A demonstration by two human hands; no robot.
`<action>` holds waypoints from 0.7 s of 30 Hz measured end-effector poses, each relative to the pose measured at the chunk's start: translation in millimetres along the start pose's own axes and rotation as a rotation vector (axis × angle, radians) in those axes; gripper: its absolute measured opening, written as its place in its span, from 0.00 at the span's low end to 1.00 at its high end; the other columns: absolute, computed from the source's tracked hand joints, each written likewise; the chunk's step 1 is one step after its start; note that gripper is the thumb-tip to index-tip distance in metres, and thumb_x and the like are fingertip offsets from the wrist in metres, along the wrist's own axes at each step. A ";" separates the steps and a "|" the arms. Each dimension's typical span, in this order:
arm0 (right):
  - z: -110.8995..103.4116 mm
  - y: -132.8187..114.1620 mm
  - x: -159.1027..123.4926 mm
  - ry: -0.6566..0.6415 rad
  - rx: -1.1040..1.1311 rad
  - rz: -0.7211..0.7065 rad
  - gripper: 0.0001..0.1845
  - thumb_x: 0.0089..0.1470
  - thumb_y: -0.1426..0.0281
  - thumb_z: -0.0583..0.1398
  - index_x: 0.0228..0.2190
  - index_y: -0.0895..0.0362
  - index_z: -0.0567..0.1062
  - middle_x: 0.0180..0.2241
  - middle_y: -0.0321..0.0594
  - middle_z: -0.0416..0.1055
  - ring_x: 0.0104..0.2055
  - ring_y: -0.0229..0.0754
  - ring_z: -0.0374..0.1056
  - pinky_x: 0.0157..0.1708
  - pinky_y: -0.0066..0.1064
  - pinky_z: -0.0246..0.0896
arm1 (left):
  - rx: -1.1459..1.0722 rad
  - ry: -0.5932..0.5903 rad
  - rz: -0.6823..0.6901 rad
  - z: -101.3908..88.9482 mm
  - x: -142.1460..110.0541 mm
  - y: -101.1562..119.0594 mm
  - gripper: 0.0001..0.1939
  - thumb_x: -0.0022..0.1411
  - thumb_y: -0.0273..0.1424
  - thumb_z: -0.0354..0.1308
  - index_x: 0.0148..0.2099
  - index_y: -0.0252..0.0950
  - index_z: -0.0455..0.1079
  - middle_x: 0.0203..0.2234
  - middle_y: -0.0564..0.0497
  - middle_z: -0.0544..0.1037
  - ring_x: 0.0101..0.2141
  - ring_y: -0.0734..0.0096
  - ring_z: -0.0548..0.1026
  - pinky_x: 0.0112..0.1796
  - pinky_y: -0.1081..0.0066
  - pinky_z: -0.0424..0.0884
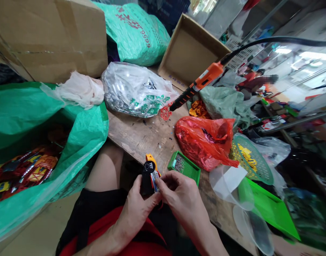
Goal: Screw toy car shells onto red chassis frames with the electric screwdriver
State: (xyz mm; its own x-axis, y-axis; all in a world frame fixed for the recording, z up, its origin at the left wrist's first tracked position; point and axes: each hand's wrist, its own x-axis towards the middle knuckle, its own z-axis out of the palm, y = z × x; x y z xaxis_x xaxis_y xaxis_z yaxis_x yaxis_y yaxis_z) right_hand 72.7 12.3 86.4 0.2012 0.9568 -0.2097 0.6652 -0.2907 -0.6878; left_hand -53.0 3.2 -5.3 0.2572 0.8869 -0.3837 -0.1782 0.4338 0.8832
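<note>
My left hand is closed around a small plastic toy assembly with a black body, a round black disc and a yellow-orange end. It is held above my lap, near the table's edge. My right hand has its thumb and fingers pinched at the toy's right side, where silver and red parts show. Whether a small part is between those fingertips is hidden. Just beyond the right hand stands a green basket with many small screws. An orange and black electric screwdriver hangs over the table on its cable.
A green sack holding colourful toy parts stands at my left. On the wooden table lie a clear bag of silver parts and a red bag. Plastic tubs and a green tray sit right; other people are farther back.
</note>
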 end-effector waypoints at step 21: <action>-1.3 1.3 2.8 -0.045 0.054 0.023 0.12 0.55 0.63 0.63 0.26 0.56 0.80 0.25 0.37 0.78 0.26 0.38 0.70 0.26 0.27 0.61 | -0.060 -0.036 0.026 -4.5 -0.4 -2.4 0.31 0.52 0.48 0.73 0.51 0.36 0.70 0.42 0.46 0.83 0.44 0.55 0.80 0.45 0.62 0.76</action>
State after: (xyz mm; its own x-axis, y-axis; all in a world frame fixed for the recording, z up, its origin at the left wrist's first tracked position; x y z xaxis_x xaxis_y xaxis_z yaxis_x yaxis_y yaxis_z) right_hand 75.0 14.6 85.8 0.1828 0.9492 -0.2559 0.6208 -0.3133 -0.7186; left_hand -57.0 2.5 -8.5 0.2858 0.8922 -0.3497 -0.2420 0.4203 0.8745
